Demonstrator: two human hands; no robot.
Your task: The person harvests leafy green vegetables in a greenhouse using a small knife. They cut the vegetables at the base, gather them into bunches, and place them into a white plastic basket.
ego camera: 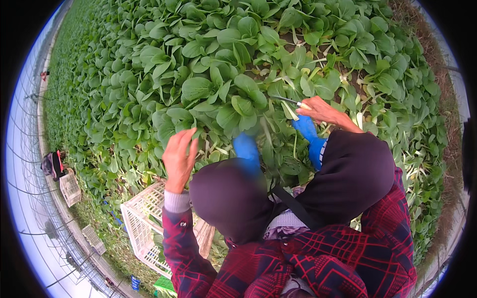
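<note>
My left hand (180, 157) is raised at the left of my knees, fingers apart and holding nothing, just above leafy bok choy plants (197, 88). My right hand (319, 110) grips the pale handle of a small sickle-like knife (286, 100) beside my right knee, its dark blade pointing left over the leaves. A pale cut stalk (290, 111) lies just under the blade. Between my hands, broad green leaves stand upright in front of my blue boots (306, 128); the left boot is partly blurred.
A white plastic crate (138, 219) with leaves in it stands by my left elbow. Behind it lie a green crate (165, 285) and another white crate (70, 189). Dense plants spread ahead; loose leaves and pale stalks litter the soil around my boots. Dry straw edges the bed at right.
</note>
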